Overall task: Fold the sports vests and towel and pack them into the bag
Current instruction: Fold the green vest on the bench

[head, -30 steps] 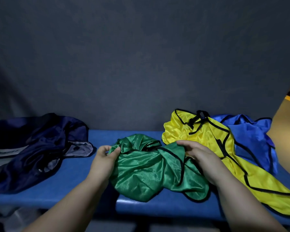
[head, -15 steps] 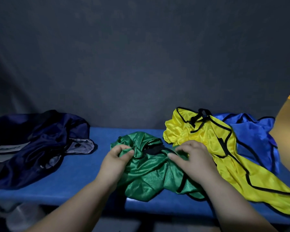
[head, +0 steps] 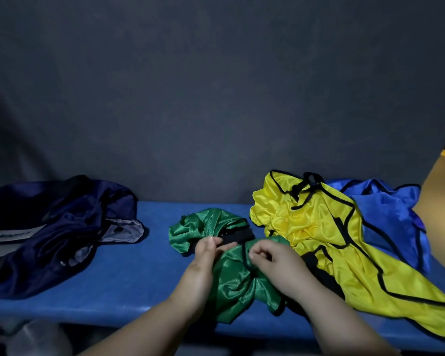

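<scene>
Since half a second ago both hands have drawn in toward each other, from the outer folds of the green vest [head: 231,276] to its bunched middle. The left hand [head: 201,263] now pinches the cloth just beside a black trim band, and the right hand [head: 275,263] has its fingers [head: 257,253] curled narrow round the black-edged hem. The vest lies crumpled on the blue counter [head: 139,273], its long axis running from back-left to front-right. One lobe lies beyond the fingers and the other hangs toward the counter's near edge, so the cloth sits directly under and between the two hands, neither nearer than the other. Spreading it flat probably means pulling the hands apart along that axis. The yellow vest [head: 319,227] touches the green one on the right, with the blue vest [head: 385,211] behind it. The dark bag [head: 62,227] lies well apart to the left, on the left hand's side.
</scene>
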Demonstrator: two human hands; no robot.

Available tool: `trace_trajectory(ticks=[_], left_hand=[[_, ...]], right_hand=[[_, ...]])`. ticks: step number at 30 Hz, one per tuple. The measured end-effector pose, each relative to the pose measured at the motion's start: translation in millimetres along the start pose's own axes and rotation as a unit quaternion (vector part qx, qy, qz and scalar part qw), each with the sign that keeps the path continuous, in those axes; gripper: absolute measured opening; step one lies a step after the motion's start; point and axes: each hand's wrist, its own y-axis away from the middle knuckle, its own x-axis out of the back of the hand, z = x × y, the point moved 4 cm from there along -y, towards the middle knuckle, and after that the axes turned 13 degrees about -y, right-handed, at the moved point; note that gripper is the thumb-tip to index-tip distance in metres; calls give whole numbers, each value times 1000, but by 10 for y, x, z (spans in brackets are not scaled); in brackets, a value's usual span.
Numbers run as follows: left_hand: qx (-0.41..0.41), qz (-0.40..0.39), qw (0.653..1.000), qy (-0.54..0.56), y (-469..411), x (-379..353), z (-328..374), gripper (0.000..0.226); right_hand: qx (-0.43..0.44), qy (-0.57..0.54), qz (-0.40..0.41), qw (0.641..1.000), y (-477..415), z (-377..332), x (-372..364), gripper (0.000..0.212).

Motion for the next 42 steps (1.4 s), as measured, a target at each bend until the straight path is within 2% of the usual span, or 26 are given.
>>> trace_trajectory(ticks=[4,6,8,11,13,14,17,19,21,23,26,29,31,33,35,37,41,42], left_hand=[[-39,110,984,-136,-87,206,-11,5],[-54,122,969,-209,-130,280,-44,12],[-50,91,958,-266,-158,309,-115,17],[-38,56,937,-344,-196,323,-229,44],[-34,47,928,-368,-211,299,-247,51],[-34,42,929,-366,-222,280,-251,47],[-41,27,932,-358,-205,222,-180,15],[-29,43,954,-295,-189,224,-126,13],[-13,52,982,-183,-136,217,-6,16],[-9,38,994,-100,-97,188,149,20],[-30,15,997,-75,-60,130,389,28],[-34,-7,997,-74,-41,65,535,34],[-33,-21,997,-67,-34,24,565,30],[-35,-36,997,-65,-9,6,615,27],[-46,-38,996,-66,0,25,655,26],[-61,-34,995,-66,-11,74,682,20],[-70,-63,987,-131,-17,136,694,26],[-74,-73,984,-142,-22,126,684,20]], right_hand=[[9,-33,42,999,-7,-14,202,18],[19,-36,76,996,-6,-24,357,17],[26,-48,117,992,-5,7,504,18],[19,-67,167,984,11,74,669,16],[13,-75,198,977,22,109,748,14],[10,-80,215,973,30,121,785,13],[4,-95,255,962,50,165,873,12],[1,-103,272,957,60,189,905,12],[6,-105,277,955,65,182,903,15],[24,-109,248,962,71,129,852,30],[76,-96,138,983,109,-37,679,54],[99,-34,26,994,136,-132,440,49],[94,9,16,995,106,-89,341,41],[89,23,41,995,96,-70,324,24],[93,-8,49,994,105,-95,371,2],[94,-69,52,992,115,-118,464,17],[78,-202,73,973,177,-147,632,24],[69,-242,81,964,184,-142,644,27]])
